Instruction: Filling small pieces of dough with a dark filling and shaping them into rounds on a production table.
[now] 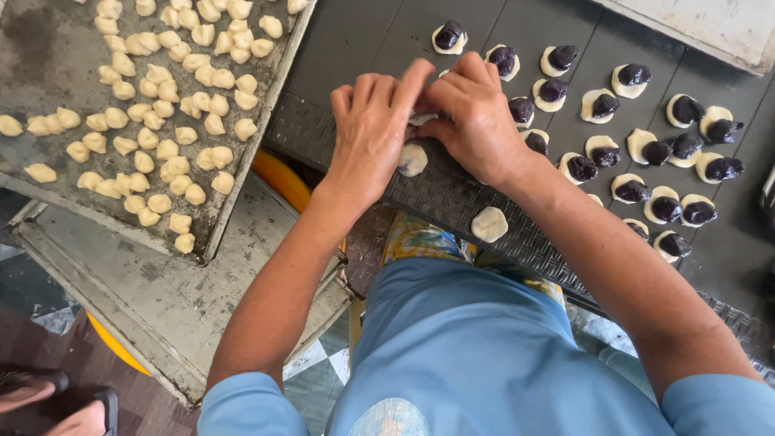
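Dark desk (484, 24) carries filled dough discs (601, 105); left hand (370, 133) and right hand (478, 121) together pinch a small dough piece (421, 118), both grips grasping it.

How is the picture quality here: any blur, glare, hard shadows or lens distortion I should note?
Head view: even daylight with soft shadows; both hands, left hand and right hand, are sharp, as are the dough pieces on the metal tray. Mild pale glare on the board at top right. Wide-angle lens bends the tray edges slightly. The piece pinched between the fingers is mostly hidden.
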